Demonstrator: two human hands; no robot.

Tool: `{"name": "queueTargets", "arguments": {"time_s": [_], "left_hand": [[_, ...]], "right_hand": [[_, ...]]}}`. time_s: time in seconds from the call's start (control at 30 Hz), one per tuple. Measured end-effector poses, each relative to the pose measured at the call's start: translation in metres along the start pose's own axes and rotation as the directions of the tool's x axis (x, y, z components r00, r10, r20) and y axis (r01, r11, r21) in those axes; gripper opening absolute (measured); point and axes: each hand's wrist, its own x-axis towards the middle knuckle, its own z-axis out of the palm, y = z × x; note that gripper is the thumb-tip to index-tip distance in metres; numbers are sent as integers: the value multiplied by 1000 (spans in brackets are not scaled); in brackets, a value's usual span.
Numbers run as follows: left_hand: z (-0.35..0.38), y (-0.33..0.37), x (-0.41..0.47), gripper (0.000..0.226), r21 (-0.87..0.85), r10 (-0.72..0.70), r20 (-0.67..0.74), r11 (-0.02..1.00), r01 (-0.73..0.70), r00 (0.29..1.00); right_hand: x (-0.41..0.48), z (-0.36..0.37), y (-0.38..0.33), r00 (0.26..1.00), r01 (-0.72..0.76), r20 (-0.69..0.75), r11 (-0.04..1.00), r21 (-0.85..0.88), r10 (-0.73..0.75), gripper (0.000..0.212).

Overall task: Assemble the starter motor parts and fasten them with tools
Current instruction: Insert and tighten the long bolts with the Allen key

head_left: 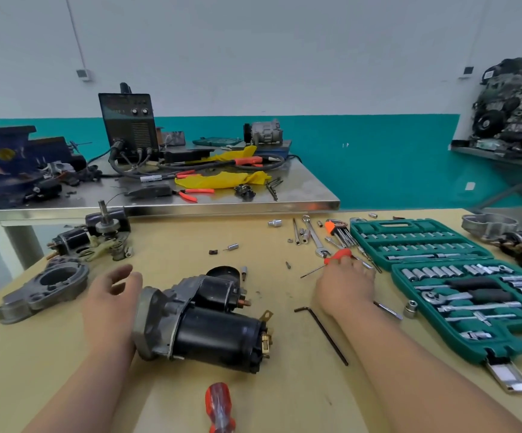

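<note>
The starter motor (209, 332), black body with a grey cast nose, lies on its side on the tan bench (172, 245) in front of me. My left hand (109, 295) hovers by the motor's grey nose end with relaxed fingers, holding nothing. Further right, my right hand (344, 289) reaches forward and its fingers curl down onto a small red-handled screwdriver (339, 254), whose thin shaft points left. A black end cap (223, 271) sits behind the motor. A black hex key (322, 332) lies between motor and right forearm. A large red screwdriver (219, 407) lies near the bench's front edge.
An open green socket set (459, 282) fills the right side, a loose socket (411, 308) beside it. A hex key set (339, 232), a wrench (314, 237) and small bits lie beyond my right hand. A grey housing (47, 285) and other starter parts (97, 239) sit left.
</note>
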Motion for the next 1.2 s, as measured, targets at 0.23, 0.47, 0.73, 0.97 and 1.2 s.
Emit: {"name": "queueTargets", "arguments": {"time_s": [0.23,0.47,0.73,0.97,1.2], "left_hand": [[16,-15,20,9,-21,-19,143,1000,22,990],[16,-23,25,17,-39,-83,168,995,91,982],[16,-16,22,10,-81,-119,192,987,136,974],[9,-13,13,7,-86,-175,215,977,197,961],[3,-1,2,8,-44,-185,218,979,199,958]], "right_hand": [[34,-7,-52,984,175,12,984,31,-176,31],[43,13,-71,981,189,-31,982,-29,-190,22],[6,-17,-75,918,251,-12,555,793,-396,19],[-21,-43,-87,835,-308,155,-215,927,-527,19],[-33,-50,-83,675,-404,89,-267,875,-733,27]]}}
